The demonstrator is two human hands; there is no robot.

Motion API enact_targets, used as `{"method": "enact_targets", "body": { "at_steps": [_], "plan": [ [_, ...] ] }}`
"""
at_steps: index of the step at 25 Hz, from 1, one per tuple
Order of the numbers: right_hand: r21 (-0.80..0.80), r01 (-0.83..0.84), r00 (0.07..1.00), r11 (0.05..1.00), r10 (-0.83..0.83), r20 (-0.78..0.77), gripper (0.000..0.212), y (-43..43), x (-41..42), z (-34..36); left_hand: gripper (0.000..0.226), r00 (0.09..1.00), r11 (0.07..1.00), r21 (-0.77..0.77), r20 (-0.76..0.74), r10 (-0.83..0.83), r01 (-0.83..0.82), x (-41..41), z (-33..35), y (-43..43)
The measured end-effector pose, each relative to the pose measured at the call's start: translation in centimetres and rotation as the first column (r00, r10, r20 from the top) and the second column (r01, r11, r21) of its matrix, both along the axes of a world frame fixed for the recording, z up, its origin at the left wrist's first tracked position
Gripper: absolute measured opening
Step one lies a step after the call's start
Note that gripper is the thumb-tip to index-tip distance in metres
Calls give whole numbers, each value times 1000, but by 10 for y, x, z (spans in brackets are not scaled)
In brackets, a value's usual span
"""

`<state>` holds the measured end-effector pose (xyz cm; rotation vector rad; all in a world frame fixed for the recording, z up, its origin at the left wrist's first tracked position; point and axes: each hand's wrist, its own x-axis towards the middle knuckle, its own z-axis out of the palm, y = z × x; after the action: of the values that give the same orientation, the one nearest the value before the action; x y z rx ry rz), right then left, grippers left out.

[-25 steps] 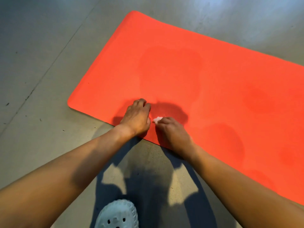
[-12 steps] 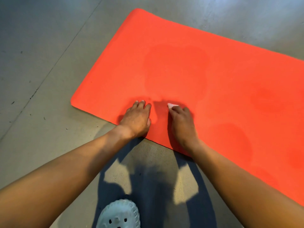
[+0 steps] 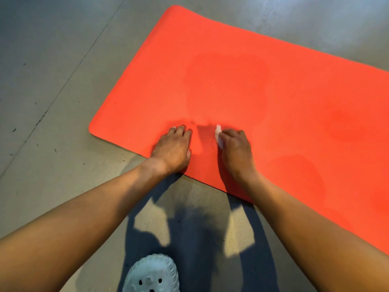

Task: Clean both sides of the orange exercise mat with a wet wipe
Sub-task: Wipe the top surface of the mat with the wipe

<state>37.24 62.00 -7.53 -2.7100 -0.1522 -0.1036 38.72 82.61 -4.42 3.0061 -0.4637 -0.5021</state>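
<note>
pressing wet wipe (image 3: pixel 219 135) onto orange mat (image 3: pixel 284 98), left hand (image 3: pixel 173 149) flat.

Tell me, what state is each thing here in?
Mat: unrolled flat on the floor, with darker patches.
Wipe: crumpled, held against the mat.
Left hand: flat on the mat near its edge.
Right hand: fingers curled round the wipe.
Shoe: on the floor, off the mat.

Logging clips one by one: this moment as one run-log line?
left hand: flat on orange mat | right hand: holds wet wipe on mat | mat: unrolled, darker patches
</note>
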Motion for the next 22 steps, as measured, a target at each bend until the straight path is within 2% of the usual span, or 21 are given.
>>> {"method": "enact_targets", "body": {
  "at_steps": [2, 4, 5, 7, 10, 12, 14, 17, 19, 20, 22],
  "plan": [
    [-18, -209, 978, 978, 209, -12, 20, 25, -13, -3, 58, 1000, 1000, 5, 2, 0, 0, 0, 0, 0],
    [-40, -427, 904, 903, 425, -46, 21, 38, -17, -6, 57, 1000, 1000, 5, 7, -4, 4, 0, 0, 1],
    [-53, -467, 884, 883, 464, -56, 20, 39, -13, -5, 57, 1000, 1000, 4, 8, -6, 6, 0, 0, 0],
    [-73, -361, 932, 930, 362, -10, 13, 29, -1, -3, 57, 1000, 1000, -4, 6, -3, 4, 0, -1, 1],
    [-25, -49, 998, 999, 50, 42, 14, 8, 14, -3, 58, 1000, 1000, -7, 15, -3, 3, 1, -2, 3],
    [20, 11, 999, 1000, -11, 30, 18, 6, 14, -5, 58, 1000, 1000, -3, 24, -9, 9, 2, -2, 4],
    [73, -36, 999, 997, 35, 15, 22, 19, 6, -1, 57, 1000, 1000, 1, 28, -11, 11, 2, -2, 4],
    [90, -369, 929, 925, 369, 9, 25, 41, -17, 7, 54, 999, 1000, -14, 41, -10, 11, 2, -3, 6],
    [53, -497, 867, 866, 497, 14, 25, 40, -16, 7, 51, 999, 999, -33, 51, -14, 16, 2, -3, 9],
    [34, -469, 883, 882, 468, 26, 24, 32, -9, 5, 51, 999, 999, -42, 53, -11, 14, 2, -2, 9],
    [50, -245, 969, 968, 242, 53, 17, 10, 6, -2, 53, 999, 999, -35, 47, -8, 10, 1, -1, 8]
  ]
}}
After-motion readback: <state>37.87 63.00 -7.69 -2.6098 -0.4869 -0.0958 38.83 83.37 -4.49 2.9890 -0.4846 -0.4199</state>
